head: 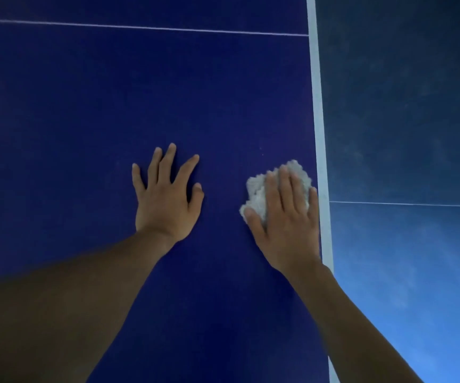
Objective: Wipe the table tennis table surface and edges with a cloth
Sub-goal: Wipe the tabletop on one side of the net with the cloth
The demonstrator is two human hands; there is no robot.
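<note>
i'm pressing the crumpled white cloth (275, 186) flat under my right hand (286, 219) beside the tabletop's (112, 106) white edge line (318, 120); my left hand (165, 197) is resting splayed on it.

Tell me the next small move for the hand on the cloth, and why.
Probably slide the right hand and the cloth a little to the right, onto the white edge stripe. The cloth lies just inside that stripe, pressed down under straight fingers. The left hand rests flat on the table as a brace, so a short sideways stroke looks steady.
</note>
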